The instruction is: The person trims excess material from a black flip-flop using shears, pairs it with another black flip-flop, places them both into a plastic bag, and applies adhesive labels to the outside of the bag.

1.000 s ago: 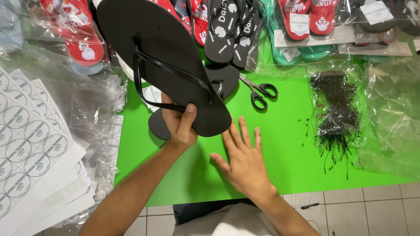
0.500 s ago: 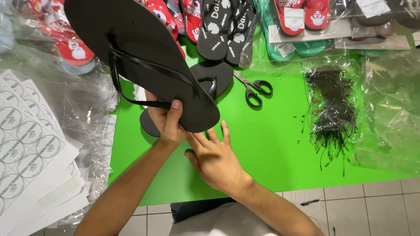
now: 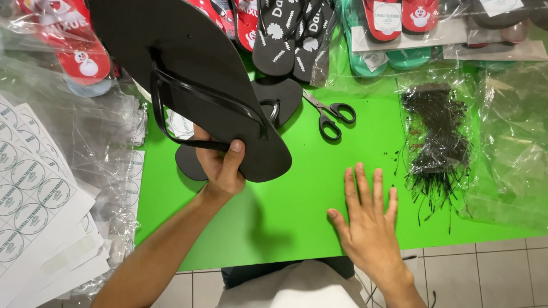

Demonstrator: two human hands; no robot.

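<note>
A black flip-flop (image 3: pixel 194 74) is held up over the left of the green mat (image 3: pixel 285 217) by the left hand (image 3: pixel 220 165), fingers clamped on its heel, strap side shown. The right hand (image 3: pixel 368 219) is laid flat on the mat, fingers apart. Inspection seems in hand; tagging would call for the black ties (image 3: pixel 436 137) at right, scissors (image 3: pixel 331 114) beyond.

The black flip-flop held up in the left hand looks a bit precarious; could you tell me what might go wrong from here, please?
The left hand grips the black flip-flop only near its heel, so the long sole could tip or slip. It hangs above a second black flip-flop and near the scissors, which a drop might knock. The right hand lies flat beside the loose black tag fasteners, which a sweep could scatter.
</note>
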